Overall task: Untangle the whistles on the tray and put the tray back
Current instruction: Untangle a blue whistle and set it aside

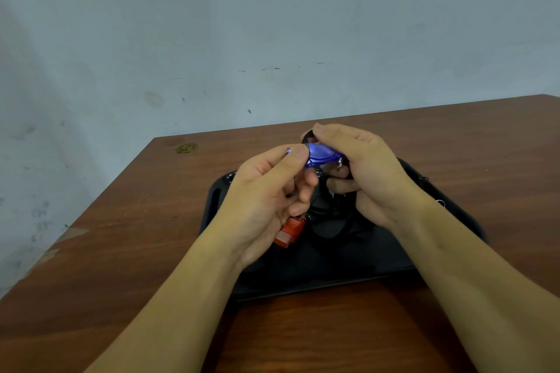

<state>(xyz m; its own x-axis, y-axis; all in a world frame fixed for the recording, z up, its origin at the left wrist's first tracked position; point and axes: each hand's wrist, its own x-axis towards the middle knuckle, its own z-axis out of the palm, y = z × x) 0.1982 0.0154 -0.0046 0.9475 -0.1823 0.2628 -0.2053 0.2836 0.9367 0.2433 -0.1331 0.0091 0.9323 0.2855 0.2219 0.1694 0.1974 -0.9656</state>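
- We judge the untangling to be under way, not finished: we hold the blue whistle [322, 157] up above the black tray [327, 269], and its dark cord [328, 221] still loops together with the others below.
- Our left hand [266, 194] pinches the near end of the blue whistle between thumb and curled fingers; its lower fingers seem to hook some cord too, though we cannot tell that for sure.
- Our right hand [363, 172] is curled over the far end of the same whistle, fingers closed around it and the cord running from it.
- A red whistle [289, 232] hangs or rests just under our left hand, over the tray; whether it touches the tray floor we cannot tell.
- The tray sits on the brown table [121, 251], near our edge. Inside it we see a heap of black cords, hard to separate by eye against the black floor.
- A small metal ring [441, 202] shows at the tray's right rim, partly hidden by our right forearm.
- Left to do, as we read it: free each cord from the heap, lay the whistles apart on the tray, then return the tray to its place, which is not shown.
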